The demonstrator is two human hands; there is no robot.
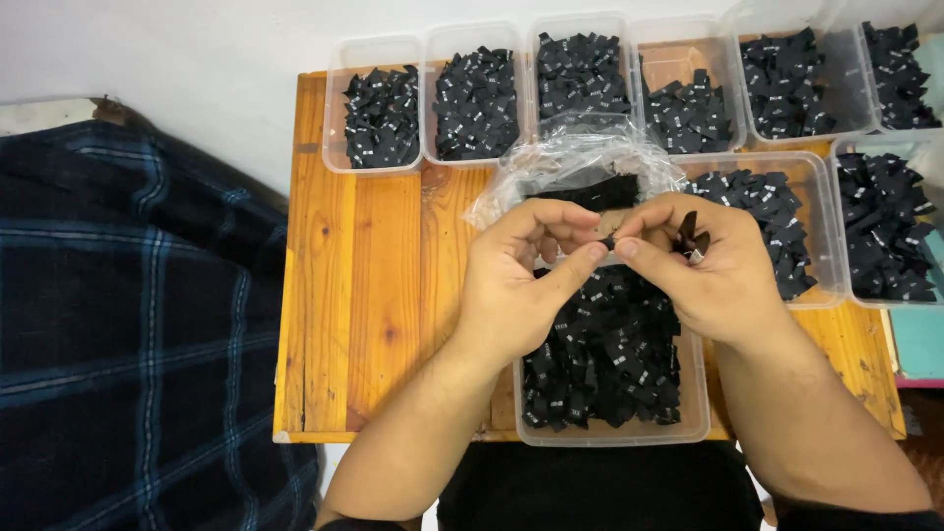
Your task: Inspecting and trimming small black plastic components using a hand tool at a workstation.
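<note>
Both hands meet over the middle of the desk (364,295), fingertips touching. The left hand (521,280) pinches a small black label (607,242) between thumb and forefinger, and the right hand (703,265) pinches the same spot while its grip is clenched on a little bunch of labels (690,234) sticking up from the palm. Right under them sits a clear tub (610,433) full of black labels, its near edge hanging past the desk's front edge. A crinkly plastic bag (580,157) lies just behind the hands. More tubs line the back edge (382,118) and crowd the right side (801,231), touching each other. The only open room is the bare wood on the left. A plaid cloth (128,324) lies off the left edge.
</note>
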